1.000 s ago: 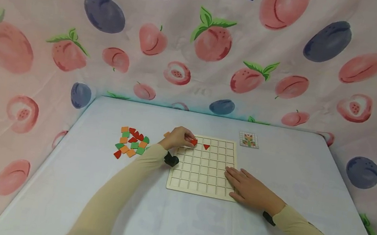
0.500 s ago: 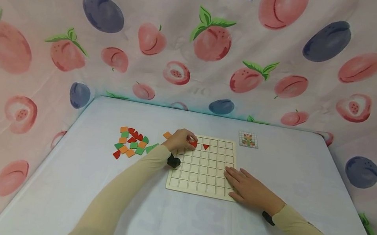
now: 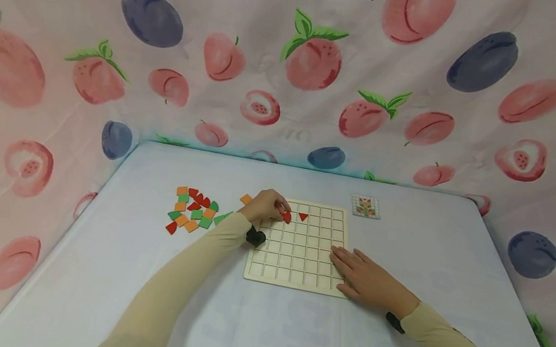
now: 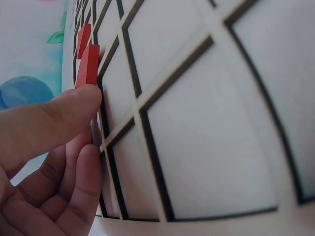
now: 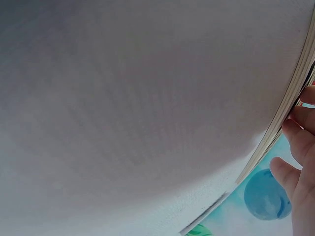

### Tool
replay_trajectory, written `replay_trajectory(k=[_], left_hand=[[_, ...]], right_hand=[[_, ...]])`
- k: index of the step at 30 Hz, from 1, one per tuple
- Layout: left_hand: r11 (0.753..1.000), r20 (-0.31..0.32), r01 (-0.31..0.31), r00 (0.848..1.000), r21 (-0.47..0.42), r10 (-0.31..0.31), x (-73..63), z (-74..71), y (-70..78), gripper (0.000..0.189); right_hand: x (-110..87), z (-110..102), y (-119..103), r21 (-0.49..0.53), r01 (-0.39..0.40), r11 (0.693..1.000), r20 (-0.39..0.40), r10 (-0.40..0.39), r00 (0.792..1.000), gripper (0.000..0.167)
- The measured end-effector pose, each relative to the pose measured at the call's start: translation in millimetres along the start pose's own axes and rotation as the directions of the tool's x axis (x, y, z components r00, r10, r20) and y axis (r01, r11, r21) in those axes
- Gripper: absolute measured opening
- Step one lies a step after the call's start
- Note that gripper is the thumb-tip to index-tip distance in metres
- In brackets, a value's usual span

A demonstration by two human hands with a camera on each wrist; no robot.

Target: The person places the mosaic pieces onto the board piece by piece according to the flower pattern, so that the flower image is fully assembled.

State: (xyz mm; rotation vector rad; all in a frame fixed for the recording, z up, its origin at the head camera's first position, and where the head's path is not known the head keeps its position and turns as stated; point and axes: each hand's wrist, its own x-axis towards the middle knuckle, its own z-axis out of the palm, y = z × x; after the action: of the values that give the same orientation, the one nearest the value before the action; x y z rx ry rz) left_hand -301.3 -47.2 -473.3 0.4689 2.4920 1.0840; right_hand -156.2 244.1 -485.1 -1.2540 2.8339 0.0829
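A pale wooden grid board [image 3: 293, 257] lies on the white table. Near its far left corner, my left hand [image 3: 265, 205] pinches a red quarter-round tile [image 3: 287, 217] between thumb and fingers. The left wrist view shows this tile [image 4: 88, 66] tilted up at a grid cell, thumb on its near end. One cell further right sits a red triangular tile [image 3: 303, 216]. My right hand [image 3: 372, 279] rests with straight fingers on the board's right edge. In the right wrist view its fingers [image 5: 295, 135] reach over the board's side [image 5: 290, 101].
Left of the board lie loose green, orange and red tiles [image 3: 197, 215] in squares and curved shapes. An orange tile [image 3: 245, 198] is close behind my left hand. Beyond the board's far right corner lies a small pattern card [image 3: 365, 207]. A fruit-print cloth [image 3: 295, 123] walls the table.
The red tile has shifted and turned slightly at the far left cells, with my left hand moving a little along. The right hand stays in place.
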Motion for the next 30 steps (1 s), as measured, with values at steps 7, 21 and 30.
replay_trajectory(k=[7,21,30], left_hand=[[1.000,-0.023,-0.024,0.999,0.017,0.025,3.1,2.0,-0.6,0.019],[0.998,-0.038,-0.030,0.999,0.054,0.032,5.0,1.3,-1.6,0.020],[1.000,-0.050,-0.014,0.999,0.011,0.015,4.4,2.1,-1.9,0.016]], right_hand=[[0.4,-0.5,0.2,0.007,-0.008,1.000,0.005,0.008,1.000,0.064],[0.5,-0.3,0.3,0.002,-0.004,1.000,0.006,0.004,1.000,0.064],[0.9,1.4,0.9,-0.002,-0.002,1.000,0.004,0.002,1.000,0.065]])
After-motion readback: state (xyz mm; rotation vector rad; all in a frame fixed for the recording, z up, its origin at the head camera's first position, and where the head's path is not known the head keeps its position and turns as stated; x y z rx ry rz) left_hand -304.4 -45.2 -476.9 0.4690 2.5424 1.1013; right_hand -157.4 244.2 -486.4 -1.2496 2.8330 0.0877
